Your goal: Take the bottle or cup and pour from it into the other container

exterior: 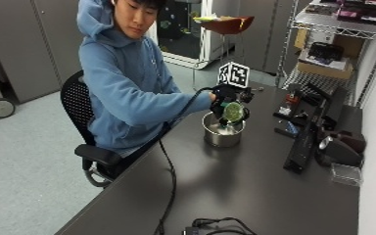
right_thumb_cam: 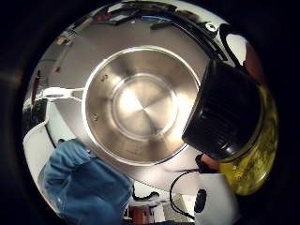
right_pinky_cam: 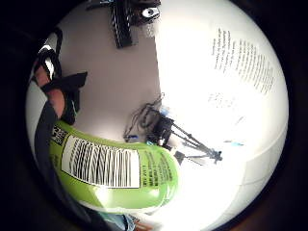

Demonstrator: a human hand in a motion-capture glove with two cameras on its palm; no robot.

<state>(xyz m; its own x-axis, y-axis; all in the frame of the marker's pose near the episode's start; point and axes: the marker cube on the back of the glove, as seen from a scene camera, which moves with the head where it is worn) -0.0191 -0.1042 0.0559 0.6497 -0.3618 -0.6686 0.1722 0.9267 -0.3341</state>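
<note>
I have my right hand [exterior: 225,96] wrapped round a green bottle [exterior: 233,112], fingers [right_pinky_cam: 54,99] curled about its body, and I hold it up over the steel pot [exterior: 223,133] that stands on the table [exterior: 253,181], roughly midway along it and nearer the edge where I sit. The bottle is tipped over, its long axis slanting down so that the black cap [right_thumb_cam: 224,112] points at the pot's mouth. From the thumb-side palm view the cap hangs just above the pot's rim [right_thumb_cam: 140,162], a little to one side of the middle, so what matters next, I judge, is bringing the mouth further inside the rim before anything runs out. The cap looks as though it is on; I cannot tell whether it is loosened. The pot's inside shows bare and shiny. The bottle's label with its barcode [right_pinky_cam: 98,162] faces the little-finger side. My own grip hides much of the bottle in the outside view, and I cannot make out how full it is.
</note>
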